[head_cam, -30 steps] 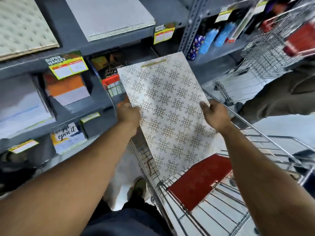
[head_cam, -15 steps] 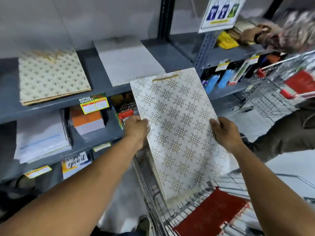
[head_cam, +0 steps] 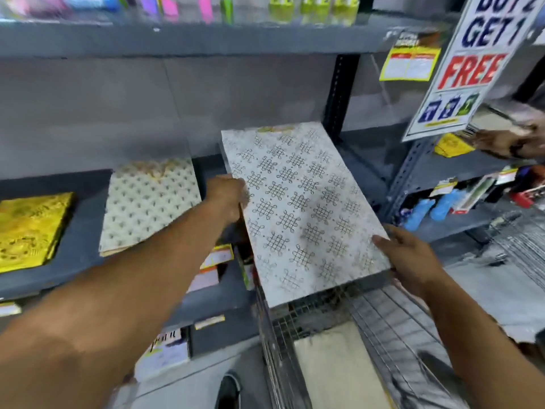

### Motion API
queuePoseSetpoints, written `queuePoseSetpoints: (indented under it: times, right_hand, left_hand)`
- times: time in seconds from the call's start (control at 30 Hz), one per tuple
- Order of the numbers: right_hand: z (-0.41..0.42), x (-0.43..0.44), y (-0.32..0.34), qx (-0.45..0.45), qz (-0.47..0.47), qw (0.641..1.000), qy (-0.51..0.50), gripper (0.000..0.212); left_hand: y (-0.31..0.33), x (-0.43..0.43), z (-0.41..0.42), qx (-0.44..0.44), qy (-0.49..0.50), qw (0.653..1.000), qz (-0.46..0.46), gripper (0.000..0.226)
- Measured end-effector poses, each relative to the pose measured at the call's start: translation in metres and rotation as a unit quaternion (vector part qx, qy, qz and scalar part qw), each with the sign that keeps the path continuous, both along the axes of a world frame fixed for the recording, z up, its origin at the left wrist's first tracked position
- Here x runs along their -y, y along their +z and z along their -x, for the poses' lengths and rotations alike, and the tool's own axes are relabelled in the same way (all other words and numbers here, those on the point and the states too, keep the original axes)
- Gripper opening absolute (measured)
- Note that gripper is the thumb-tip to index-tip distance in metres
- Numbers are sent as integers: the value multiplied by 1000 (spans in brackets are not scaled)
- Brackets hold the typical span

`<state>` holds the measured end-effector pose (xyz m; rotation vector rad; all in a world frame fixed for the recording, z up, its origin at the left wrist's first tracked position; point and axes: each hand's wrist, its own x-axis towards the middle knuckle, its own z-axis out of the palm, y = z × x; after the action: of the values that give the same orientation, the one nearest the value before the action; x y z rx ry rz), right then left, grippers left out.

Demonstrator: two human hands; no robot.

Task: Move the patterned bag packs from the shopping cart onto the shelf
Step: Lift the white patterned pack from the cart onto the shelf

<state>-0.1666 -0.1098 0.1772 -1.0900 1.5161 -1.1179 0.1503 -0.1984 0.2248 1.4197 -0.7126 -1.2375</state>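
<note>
The bag pack (head_cam: pixel 298 208), white w/ a knot pattern, is now up at shelf height, its far end over the grey shelf (head_cam: pixel 85 249) and its near end hanging out above the cart (head_cam: pixel 392 317). A second ago I had it tilted low over the cart; since then it's gone up and fwd and flattened out, so I'd say the lift is done and only the slide-in is left.

My left hand (head_cam: pixel 227 199) is closed on the pack's left edge, about halfway along. My right hand (head_cam: pixel 410 258) grips the near right corner, fingers curled under it (thumb side on top).

Room: there's a bare strip of shelf between this pack and the dotted cream pack (head_cam: pixel 150 202) to the left; a gold pack (head_cam: pixel 29 228) lies further left. On the right, the black upright post (head_cam: pixel 339 95) stands just beside the pack's far corner, so I'd watch that edge. The shelf above looks well clear. A promo sign (head_cam: pixel 472 63) hangs off to the right, apart from the pack.
</note>
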Motion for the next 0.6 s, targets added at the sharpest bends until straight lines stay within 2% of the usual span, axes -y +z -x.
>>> queuePoseSetpoints:
  times: [0.07,0.13,0.23,0.33,0.4,0.47,0.6]
  right_hand:
    - [-14,36,4,-26,14,999,-13,10]
    - [-26,68,5,-54,24,998,-11,11]
    - [-41,120,5,-98,24,995,-7,18]
    - [-51,166,-1,-134,17,991,-13,13]
    - [-57,191,-10,-165,1,986,-24,21]
    - [-62,209,-21,-191,-13,981,-37,30]
    - [-74,228,-36,-242,-27,968,-57,22]
  left_hand:
    - [1,38,-11,3,15,1000,0,15]
    - [-5,73,-25,18,26,999,-9,17]
    - [-17,128,-41,67,21,997,-33,14]
    - [-33,169,-50,123,17,992,-36,16]
    - [-41,187,-50,161,11,986,-32,16]
    - [-48,200,-52,201,13,979,-44,27]
    - [-62,223,-58,275,-49,958,-70,33]
